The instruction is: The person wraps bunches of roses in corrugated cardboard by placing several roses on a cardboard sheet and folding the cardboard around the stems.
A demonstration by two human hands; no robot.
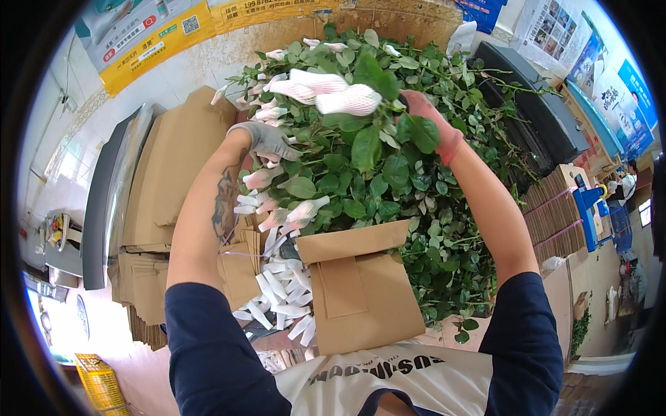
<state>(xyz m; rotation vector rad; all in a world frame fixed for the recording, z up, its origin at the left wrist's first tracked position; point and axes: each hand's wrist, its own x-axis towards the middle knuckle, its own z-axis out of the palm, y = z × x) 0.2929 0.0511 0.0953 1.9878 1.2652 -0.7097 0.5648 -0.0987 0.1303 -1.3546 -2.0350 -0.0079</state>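
Observation:
In a grey glove, my left hand is closed over a net-sleeved rose at the left side of a leafy heap; its fingertips are partly hidden among the buds. My right hand, in a pinkish-red glove, grips the stems of a few cut roses above the heap. Their heads, in white foam net sleeves, point left, and green leaves hang around them. Beneath lies a large pile of rose stems with dark green leaves. More pink buds in nets stick out along its left edge.
A brown cardboard piece stands against my front, beside loose white foam sleeves. Flattened cardboard leans at left. To the right are a black box, bundled cardboard and a blue tape dispenser.

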